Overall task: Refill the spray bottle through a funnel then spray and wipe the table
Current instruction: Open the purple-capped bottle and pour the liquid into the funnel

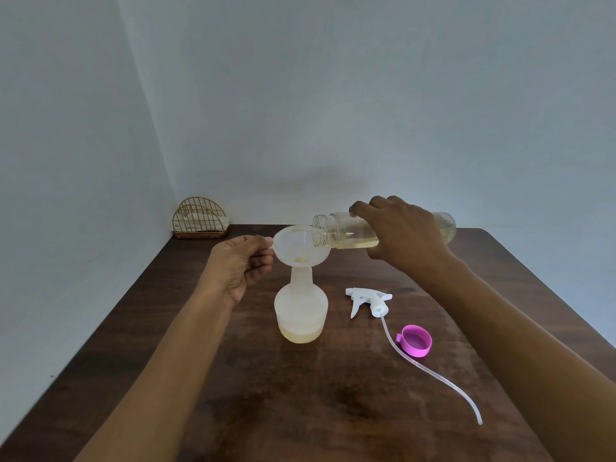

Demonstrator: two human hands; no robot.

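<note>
A translucent white spray bottle stands open on the dark wooden table, with pale yellow liquid in its bottom. A white funnel sits in its neck, a little liquid pooled in the funnel's throat. My left hand pinches the funnel's side tab. My right hand grips a clear refill bottle lying almost level, its open mouth over the funnel's right rim, yellowish liquid inside. The white trigger sprayer head lies on the table to the right, its clear tube trailing toward me.
A pink cap lies open side up next to the tube. A gold wire holder with white cloths stands in the far left corner by the wall. The table's left edge runs along the wall.
</note>
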